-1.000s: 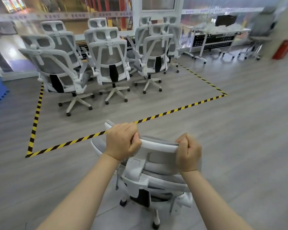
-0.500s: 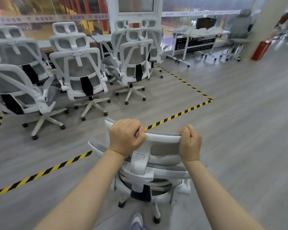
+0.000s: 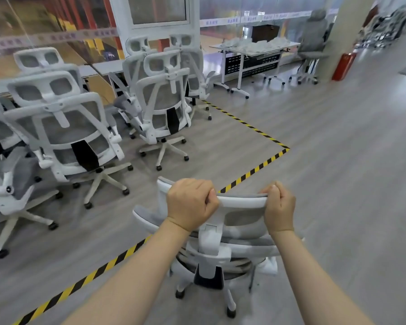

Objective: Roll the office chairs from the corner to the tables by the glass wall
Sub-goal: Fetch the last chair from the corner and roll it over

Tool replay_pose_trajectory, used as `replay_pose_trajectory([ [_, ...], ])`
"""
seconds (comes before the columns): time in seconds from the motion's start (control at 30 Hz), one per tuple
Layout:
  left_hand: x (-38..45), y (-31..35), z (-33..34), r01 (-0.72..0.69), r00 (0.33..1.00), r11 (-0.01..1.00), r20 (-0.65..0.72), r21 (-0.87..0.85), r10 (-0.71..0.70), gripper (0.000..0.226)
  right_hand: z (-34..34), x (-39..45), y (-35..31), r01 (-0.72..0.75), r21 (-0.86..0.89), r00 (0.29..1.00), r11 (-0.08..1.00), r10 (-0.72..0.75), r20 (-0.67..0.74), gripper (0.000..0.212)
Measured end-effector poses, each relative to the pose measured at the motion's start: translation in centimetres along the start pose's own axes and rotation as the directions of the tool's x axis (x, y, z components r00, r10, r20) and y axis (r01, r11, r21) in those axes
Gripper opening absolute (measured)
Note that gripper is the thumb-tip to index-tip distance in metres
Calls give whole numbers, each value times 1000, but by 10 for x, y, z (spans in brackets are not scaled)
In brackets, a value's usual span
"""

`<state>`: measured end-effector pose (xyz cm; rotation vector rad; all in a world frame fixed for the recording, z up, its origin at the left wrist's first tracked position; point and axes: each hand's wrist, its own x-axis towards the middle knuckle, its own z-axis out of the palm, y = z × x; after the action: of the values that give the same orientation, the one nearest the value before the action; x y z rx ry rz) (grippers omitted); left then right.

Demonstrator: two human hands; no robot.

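Several chairs (image 3: 63, 127) already stand inside the tape (image 3: 251, 172) ahead and left of the grip, backed up to the worktop (image 3: 103, 66) by the glass wall (image 3: 45, 26), so the job looks well along. The chair in hand (image 3: 220, 242) has its base on the near side of the tape and has yet to roll in (how many wait in the corner cannot be seen). Both arms reach forward; the left hand (image 3: 190, 205) and right hand (image 3: 279, 207) each clamp the top of its headrest (image 3: 242, 199), fingers curled over it, knuckles up.
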<state>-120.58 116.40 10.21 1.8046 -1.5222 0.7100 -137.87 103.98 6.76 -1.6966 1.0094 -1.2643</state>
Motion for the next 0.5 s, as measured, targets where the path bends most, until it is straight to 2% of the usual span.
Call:
replay_pose_trajectory([
  [0.33, 143, -56, 162, -23, 999, 999, 38, 41, 22, 31, 49, 199, 61, 64, 44, 996, 997, -61, -59, 38],
  [0.5, 219, -69, 234, -9, 999, 997, 42, 76, 6, 22, 57, 302, 92, 56, -38, 997, 998, -54, 53, 35],
])
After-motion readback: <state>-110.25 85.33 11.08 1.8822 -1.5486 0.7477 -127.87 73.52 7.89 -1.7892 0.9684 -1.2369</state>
